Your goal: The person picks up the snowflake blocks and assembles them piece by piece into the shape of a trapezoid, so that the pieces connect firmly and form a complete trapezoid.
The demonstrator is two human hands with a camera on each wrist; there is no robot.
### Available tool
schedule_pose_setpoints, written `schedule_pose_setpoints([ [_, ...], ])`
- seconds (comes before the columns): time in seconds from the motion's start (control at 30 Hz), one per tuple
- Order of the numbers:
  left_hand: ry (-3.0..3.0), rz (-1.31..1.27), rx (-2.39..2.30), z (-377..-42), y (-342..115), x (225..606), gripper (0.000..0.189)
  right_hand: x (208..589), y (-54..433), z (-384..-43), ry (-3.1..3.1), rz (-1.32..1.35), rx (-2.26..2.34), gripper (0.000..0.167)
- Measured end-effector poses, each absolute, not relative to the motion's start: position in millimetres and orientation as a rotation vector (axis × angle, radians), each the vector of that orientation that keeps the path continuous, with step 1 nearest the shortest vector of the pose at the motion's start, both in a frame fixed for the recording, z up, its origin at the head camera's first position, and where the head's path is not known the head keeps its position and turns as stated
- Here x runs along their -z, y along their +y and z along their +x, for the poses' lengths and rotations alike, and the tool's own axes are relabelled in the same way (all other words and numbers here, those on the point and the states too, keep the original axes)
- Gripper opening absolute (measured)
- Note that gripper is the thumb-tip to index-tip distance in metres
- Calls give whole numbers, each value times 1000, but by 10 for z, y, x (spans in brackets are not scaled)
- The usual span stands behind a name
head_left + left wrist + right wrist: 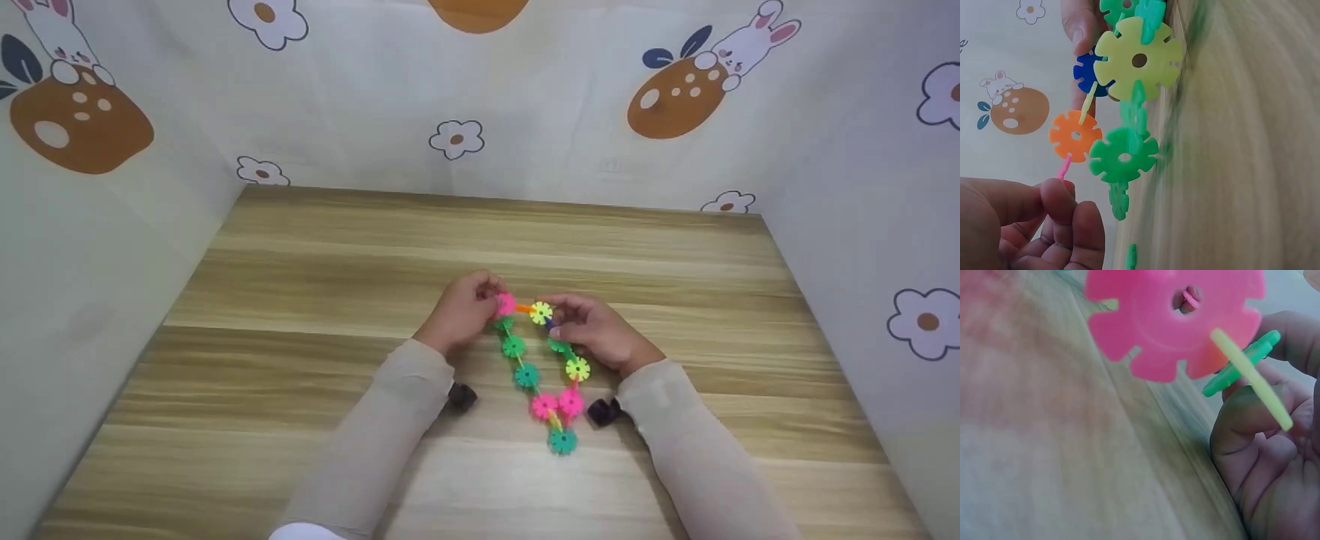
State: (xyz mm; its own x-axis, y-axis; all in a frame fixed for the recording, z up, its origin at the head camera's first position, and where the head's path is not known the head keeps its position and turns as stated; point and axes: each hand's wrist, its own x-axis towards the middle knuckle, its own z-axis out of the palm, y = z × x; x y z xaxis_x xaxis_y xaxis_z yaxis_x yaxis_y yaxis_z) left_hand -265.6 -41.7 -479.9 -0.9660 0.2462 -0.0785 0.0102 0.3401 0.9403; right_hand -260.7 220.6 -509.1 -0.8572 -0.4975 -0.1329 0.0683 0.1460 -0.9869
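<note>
A chain of notched plastic discs hangs in a narrow loop between both hands. My left hand (pixel 461 311) pinches a pink disc (pixel 507 304) at the loop's far left corner. An orange disc (pixel 1075 136) joins it to a yellow one (pixel 541 313). At the far right, my right hand (pixel 607 336) grips the chain by a dark blue disc (pixel 1086 73), thumb and fingers partly covering it. Green discs (pixel 514 346) run down the left side. At the near end are two pink discs, one here (pixel 571 403), and a teal disc (pixel 562 441).
The wood-grain table (pixel 300 255) lies under the chain. Pale cloth walls (pixel 360 112) with rabbit and flower prints stand at the back and both sides. A black device (pixel 462 397) sits by the left wrist, another (pixel 602 412) by the right.
</note>
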Motion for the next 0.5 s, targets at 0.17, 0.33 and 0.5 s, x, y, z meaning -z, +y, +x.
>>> schedule_pose_setpoints([
  [0.17,2393,216,-1672,-2661,-406,4809,17,5088,2214,-2605,1986,-418,1760,57],
  [0.33,2431,221,-1624,-2654,-384,4809,16,5104,2218,-2607,1982,-438,1765,56],
  [0.5,2474,257,-1584,-2642,-359,4820,15,5103,2230,-2611,2002,-458,1736,52],
])
